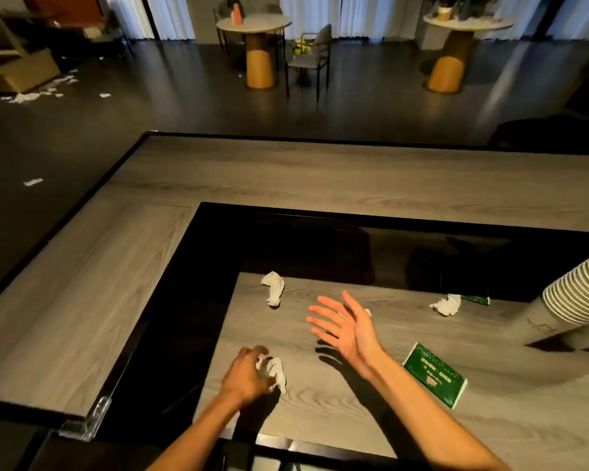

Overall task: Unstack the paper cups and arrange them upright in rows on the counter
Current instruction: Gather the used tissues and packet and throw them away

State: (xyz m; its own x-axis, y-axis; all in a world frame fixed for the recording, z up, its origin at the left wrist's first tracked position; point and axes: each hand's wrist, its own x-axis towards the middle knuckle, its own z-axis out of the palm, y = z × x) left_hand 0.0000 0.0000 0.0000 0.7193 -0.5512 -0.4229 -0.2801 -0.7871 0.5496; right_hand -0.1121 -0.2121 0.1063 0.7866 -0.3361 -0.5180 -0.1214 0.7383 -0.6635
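While cups [573, 295] lie stacked at counter [354, 385] far right, untouched: left hand [244, 373] grip pinching crumpled tissue [274, 370], probably clearing space; right hand [342, 326] grip wide, empty.

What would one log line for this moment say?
left hand: grips crumpled tissue | right hand: open, empty | cup stack: unstacked yet? no

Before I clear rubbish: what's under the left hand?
The left hand grips a crumpled white tissue on the lower counter. Whatever lies beneath the palm is hidden.
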